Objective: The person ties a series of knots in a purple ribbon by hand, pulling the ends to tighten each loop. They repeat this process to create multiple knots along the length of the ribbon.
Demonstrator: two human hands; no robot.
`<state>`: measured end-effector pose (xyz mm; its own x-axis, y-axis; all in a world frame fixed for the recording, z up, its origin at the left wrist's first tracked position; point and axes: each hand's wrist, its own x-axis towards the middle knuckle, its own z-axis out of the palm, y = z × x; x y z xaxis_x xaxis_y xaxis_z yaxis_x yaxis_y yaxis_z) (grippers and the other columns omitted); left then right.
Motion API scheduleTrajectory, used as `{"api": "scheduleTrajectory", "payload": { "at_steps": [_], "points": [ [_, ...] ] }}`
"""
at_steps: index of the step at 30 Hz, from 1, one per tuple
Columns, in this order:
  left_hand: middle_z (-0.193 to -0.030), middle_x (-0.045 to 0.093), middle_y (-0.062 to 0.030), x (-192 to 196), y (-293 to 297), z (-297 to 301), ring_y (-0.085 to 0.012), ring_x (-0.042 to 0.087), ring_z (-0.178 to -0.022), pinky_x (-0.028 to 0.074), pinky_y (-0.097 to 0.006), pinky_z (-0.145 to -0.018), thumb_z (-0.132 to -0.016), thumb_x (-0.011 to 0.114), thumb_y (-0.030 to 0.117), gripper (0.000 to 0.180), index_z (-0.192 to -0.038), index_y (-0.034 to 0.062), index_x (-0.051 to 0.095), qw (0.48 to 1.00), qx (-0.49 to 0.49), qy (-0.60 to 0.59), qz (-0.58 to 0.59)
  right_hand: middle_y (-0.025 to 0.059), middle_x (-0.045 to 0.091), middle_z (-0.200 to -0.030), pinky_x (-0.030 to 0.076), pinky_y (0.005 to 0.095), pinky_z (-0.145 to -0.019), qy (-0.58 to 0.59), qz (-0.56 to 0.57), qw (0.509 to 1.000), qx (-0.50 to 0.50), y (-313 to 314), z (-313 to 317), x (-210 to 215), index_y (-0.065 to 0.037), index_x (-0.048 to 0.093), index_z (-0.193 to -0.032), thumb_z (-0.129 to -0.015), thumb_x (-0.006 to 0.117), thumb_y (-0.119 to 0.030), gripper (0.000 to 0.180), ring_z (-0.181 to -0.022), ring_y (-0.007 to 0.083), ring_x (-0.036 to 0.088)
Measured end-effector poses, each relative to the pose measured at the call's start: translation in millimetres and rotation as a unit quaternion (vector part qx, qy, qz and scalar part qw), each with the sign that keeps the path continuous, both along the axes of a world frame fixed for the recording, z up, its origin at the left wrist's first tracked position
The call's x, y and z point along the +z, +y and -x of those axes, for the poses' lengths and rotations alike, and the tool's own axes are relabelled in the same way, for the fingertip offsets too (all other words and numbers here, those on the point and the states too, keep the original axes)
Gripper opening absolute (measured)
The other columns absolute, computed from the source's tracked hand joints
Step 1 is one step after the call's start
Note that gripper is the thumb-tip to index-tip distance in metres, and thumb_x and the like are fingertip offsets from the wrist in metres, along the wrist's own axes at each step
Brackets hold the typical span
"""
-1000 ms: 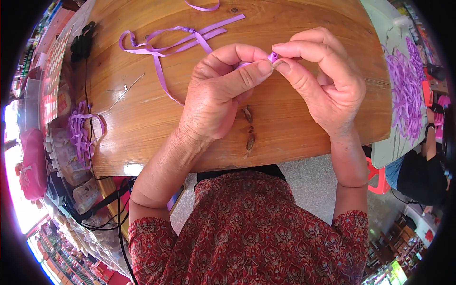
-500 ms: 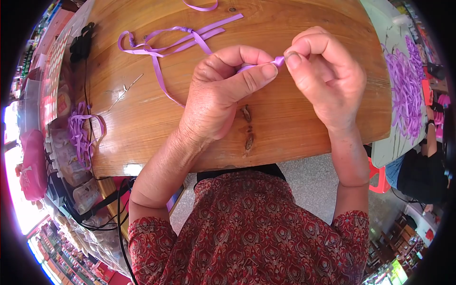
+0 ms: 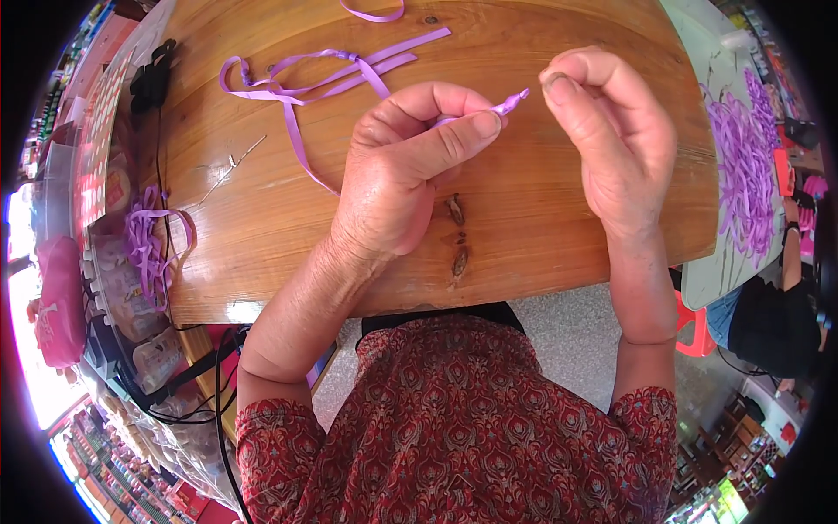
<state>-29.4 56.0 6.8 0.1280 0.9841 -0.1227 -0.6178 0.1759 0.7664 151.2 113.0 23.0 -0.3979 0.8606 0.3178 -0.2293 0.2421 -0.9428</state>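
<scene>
My left hand pinches a thin purple ribbon between thumb and forefinger, its folded tip sticking out to the right. My right hand hovers just right of that tip, fingers curled, not touching it and holding nothing. The same ribbon trails back left across the wooden table to a loose tangle of purple ribbon strips at the far side.
A short ribbon loop lies at the table's far edge. A thin metal wire rests at the left. A bunch of purple ribbon hangs off the left edge near boxes and cables. More purple ribbon covers a table at the right.
My right hand has let go of the ribbon tip and moved a little right and up. My left hand keeps its pinch on the ribbon.
</scene>
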Motion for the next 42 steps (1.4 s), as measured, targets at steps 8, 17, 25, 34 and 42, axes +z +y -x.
{"api": "scheduleTrajectory", "payload": {
  "at_steps": [8, 17, 25, 34, 42],
  "points": [
    [-0.085, 0.064, -0.001, 6.1, -1.5, -6.6, -0.0063, 0.057, -0.079, 0.045, -0.019, -0.073, -0.084, 0.064, 0.002, 0.008, -0.092, 0.0012, 0.064, 0.998, 0.023, 0.059, -0.002, 0.0073, 0.059, -0.088, 0.045, 0.0286, -0.065, -0.244, -0.452, 0.856, -0.057, 10.9, 2.8, 8.1, 0.0, 0.066, -0.106, -0.071, 0.072, -0.006, 0.036, -0.076, 0.0199, 0.054],
    [-0.069, 0.058, 0.0057, 3.5, 2.5, -7.1, 0.0008, 0.047, -0.062, 0.038, -0.015, -0.052, -0.083, 0.067, 0.004, 0.002, -0.083, 0.0019, 0.066, 0.955, 0.113, 0.263, -0.076, 0.0043, 0.056, -0.074, 0.04, 0.0314, -0.062, -0.308, -0.496, 0.805, -0.107, 9.6, 4.5, 5.0, -0.003, 0.065, -0.081, -0.066, 0.073, -0.003, 0.018, -0.069, 0.0209, 0.053],
    [-0.068, 0.056, 0.0062, 12.3, -1.1, -4.1, 0.0004, 0.045, -0.06, 0.037, -0.015, -0.054, -0.082, 0.067, 0.003, 0.002, -0.082, 0.0018, 0.065, 0.961, 0.123, 0.232, -0.084, 0.0058, 0.058, -0.077, 0.042, 0.0312, -0.066, -0.293, -0.491, 0.809, -0.137, 9.7, 3.3, 8.0, -0.003, 0.067, -0.085, -0.072, 0.07, -0.002, 0.013, -0.072, 0.0214, 0.055],
    [-0.079, 0.062, 0.0001, 54.0, -29.3, -22.2, -0.0045, 0.053, -0.072, 0.042, -0.018, -0.065, -0.083, 0.066, 0.001, 0.007, -0.089, 0.0024, 0.064, 0.977, 0.081, -0.048, -0.19, 0.0076, 0.06, -0.116, 0.043, 0.0372, -0.092, -0.133, 0.024, 0.967, 0.218, -19.4, 32.3, -20.8, -0.01, 0.057, -0.117, -0.073, 0.074, -0.012, 0.047, -0.111, 0.0238, 0.055],
    [-0.067, 0.03, 0.0019, 105.3, -23.1, 49.4, -0.0101, 0.027, -0.059, 0.023, -0.025, -0.054, -0.093, 0.052, 0.015, 0.016, -0.098, 0.0007, 0.057, 0.924, 0.092, -0.123, -0.351, 0.0094, 0.064, -0.09, 0.047, 0.0269, -0.072, -0.149, -0.171, 0.966, 0.124, -5.4, 1.6, 7.0, 0.0, 0.065, -0.092, -0.076, 0.066, 0.008, 0.018, -0.082, 0.0149, 0.06]
  ]
}}
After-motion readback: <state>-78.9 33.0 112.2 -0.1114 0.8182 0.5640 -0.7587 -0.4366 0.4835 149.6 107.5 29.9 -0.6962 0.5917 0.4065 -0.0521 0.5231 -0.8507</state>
